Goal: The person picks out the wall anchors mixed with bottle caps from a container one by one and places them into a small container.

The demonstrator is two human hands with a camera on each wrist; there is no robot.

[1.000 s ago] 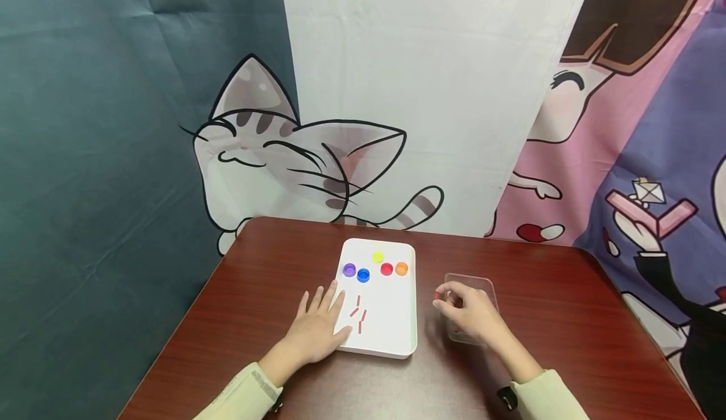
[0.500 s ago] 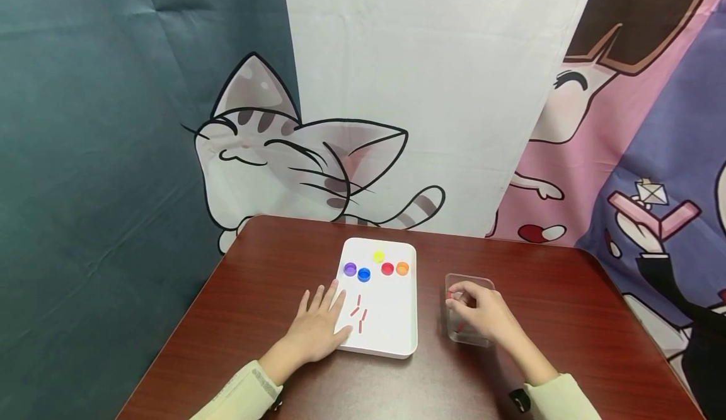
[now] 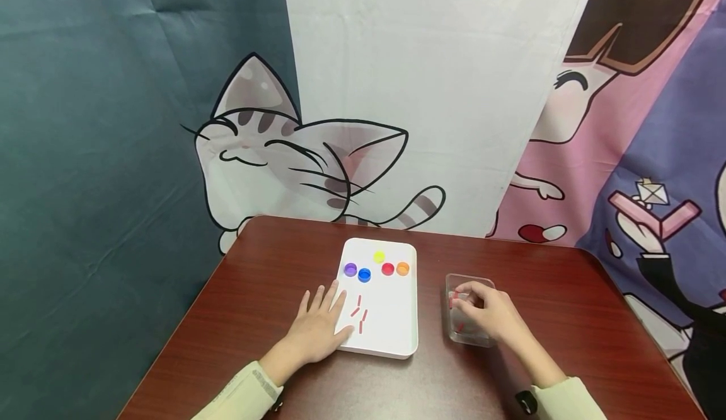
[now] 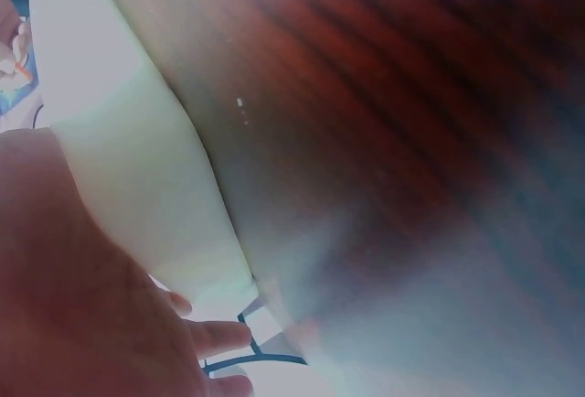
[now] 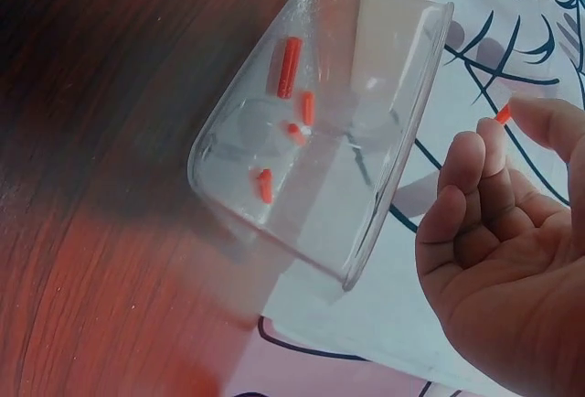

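I see the right hand (image 3: pixel 492 314) pinching a red stick (image 5: pixel 504 113) over the clear box (image 5: pixel 366 59); left hand (image 3: pixel 316 332) splayed on white tray (image 3: pixel 392 328).

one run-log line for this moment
left hand: spread at left edge of tray | right hand: pinches red stick above box | tray: four sticks, five caps | box: more red pieces

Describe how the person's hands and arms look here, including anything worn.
The left hand and right hand are bare, with no gloves showing. The left sleeve and right sleeve are pale yellow-green; the left has a greyish patch near its end. A small black object shows by the right sleeve, too small to identify.
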